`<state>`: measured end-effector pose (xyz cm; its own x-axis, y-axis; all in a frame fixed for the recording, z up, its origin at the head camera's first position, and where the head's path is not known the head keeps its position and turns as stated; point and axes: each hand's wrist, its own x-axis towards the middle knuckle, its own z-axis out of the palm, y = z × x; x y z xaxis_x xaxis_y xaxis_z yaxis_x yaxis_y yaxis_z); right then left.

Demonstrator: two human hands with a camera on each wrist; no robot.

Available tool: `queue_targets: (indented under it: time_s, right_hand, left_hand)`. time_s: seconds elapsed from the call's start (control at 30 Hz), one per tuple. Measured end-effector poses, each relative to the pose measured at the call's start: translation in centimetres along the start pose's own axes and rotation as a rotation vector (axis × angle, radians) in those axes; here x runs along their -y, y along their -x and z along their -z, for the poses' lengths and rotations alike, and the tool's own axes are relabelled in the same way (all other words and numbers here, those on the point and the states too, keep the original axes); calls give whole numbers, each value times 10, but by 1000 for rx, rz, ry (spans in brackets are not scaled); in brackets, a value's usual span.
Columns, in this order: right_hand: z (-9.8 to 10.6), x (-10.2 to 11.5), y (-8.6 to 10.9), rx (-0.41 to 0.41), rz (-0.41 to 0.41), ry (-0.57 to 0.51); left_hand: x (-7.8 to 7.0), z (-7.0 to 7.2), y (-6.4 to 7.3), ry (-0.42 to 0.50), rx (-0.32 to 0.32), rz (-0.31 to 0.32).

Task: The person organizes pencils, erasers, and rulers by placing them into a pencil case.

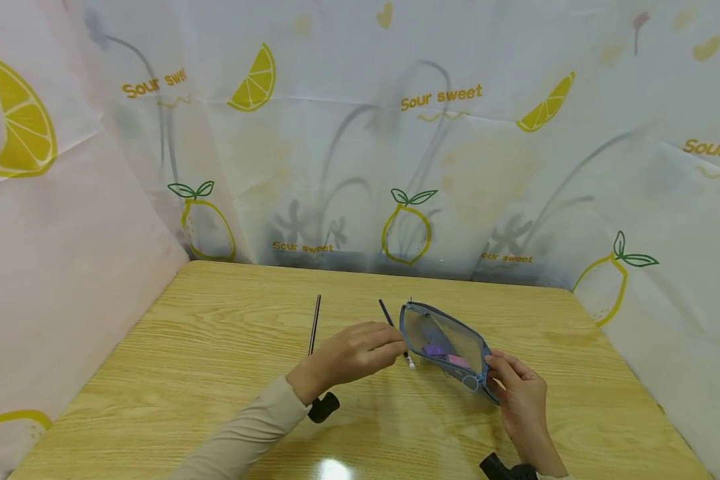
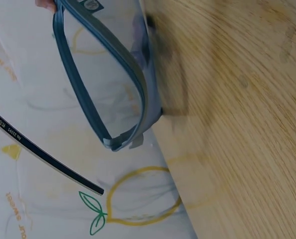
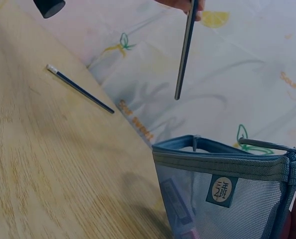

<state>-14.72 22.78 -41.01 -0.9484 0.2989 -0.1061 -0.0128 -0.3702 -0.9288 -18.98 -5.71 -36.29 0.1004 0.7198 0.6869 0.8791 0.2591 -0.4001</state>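
My left hand (image 1: 360, 350) pinches a dark pencil (image 1: 386, 312) with a white end, beside the mouth of a mesh zip pouch (image 1: 447, 320). In the right wrist view the held pencil (image 3: 185, 55) slants downward above the pouch, apart from it. My right hand (image 1: 523, 400) grips the pouch at its right edge, thumb at the rim. The blue-grey pouch (image 3: 227, 194) is unzipped and tilted, with its mouth spread wide. Through the mesh show a purple block (image 1: 434, 350) and a pink block (image 1: 458, 361); their kind is unclear.
A second dark pencil (image 1: 315, 323) lies on the wooden table (image 1: 216, 333), left of the pouch, its near end hidden by my left arm in the head view. Lemon-printed white sheeting (image 1: 348, 167) walls the table's back and sides. Black wrist mounts (image 1: 324, 407) sit on both wrists.
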Motion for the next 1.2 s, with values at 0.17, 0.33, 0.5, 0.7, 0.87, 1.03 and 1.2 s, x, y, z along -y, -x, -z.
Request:
queue_targets:
  time_s: [0.17, 0.33, 0.5, 0.7, 0.87, 1.03, 1.2]
  right_hand:
    - [1, 0, 1, 15, 3, -14]
    - [0, 1, 1, 8, -1, -11]
    - [-2, 2, 1, -2, -2, -3]
    - [-3, 1, 0, 10, 23, -14]
    - [-2, 0, 0, 0, 37, -30]
    - [-3, -1, -1, -11, 45, -30]
    - [-3, -1, 0, -20, 29, -23]
  left_hand:
    - [-1, -3, -3, 18, -3, 1]
    - [-2, -6, -4, 35, -6, 2]
    - [-3, -9, -6, 38, -18, 3]
    - [-4, -14, -9, 61, -43, -16]
    - [-6, -19, -11, 86, -65, -33]
    - [-7, -24, -12, 105, -91, -52]
    - [-8, -30, -12, 115, -82, -40]
